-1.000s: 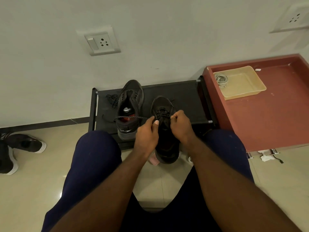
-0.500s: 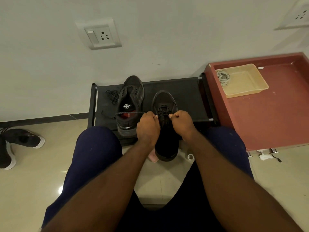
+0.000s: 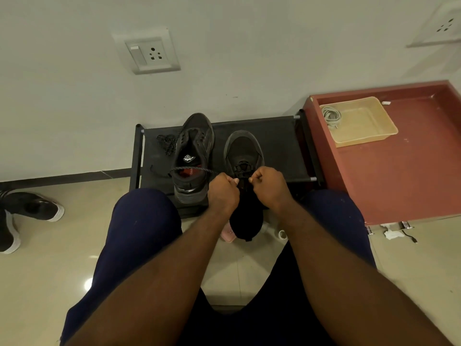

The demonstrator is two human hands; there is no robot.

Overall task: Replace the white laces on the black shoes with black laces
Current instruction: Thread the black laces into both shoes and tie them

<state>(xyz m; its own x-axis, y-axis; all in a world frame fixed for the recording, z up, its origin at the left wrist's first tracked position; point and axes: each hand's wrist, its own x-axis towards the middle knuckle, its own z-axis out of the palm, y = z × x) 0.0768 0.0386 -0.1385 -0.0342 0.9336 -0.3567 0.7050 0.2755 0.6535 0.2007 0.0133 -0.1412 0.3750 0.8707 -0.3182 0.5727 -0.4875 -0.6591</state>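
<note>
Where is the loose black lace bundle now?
Head view, left of centre: the lace bundle lies on the black rack, just left of the open shoe.

A white switch-and-socket plate (image 3: 147,54) sat on the pale wall, and a second socket plate (image 3: 440,26) showed at the upper right edge. A dark skirting strip (image 3: 62,176) ran along the foot of the wall above glossy beige floor tiles (image 3: 50,270). A low black rack (image 3: 279,146) stood against the wall, just beside a red-brown cabinet (image 3: 404,181). A beige plastic tray (image 3: 369,126) lay on the cabinet's far left corner. Two black sneakers with white soles (image 3: 35,207) lay on the floor at the left. By the cabinet's front edge lay a crumpled white scrap (image 3: 391,233) and a thin black cable (image 3: 410,238); a pink item (image 3: 228,234) and a small white ring (image 3: 282,234) lay on the tiles near the rack
</note>
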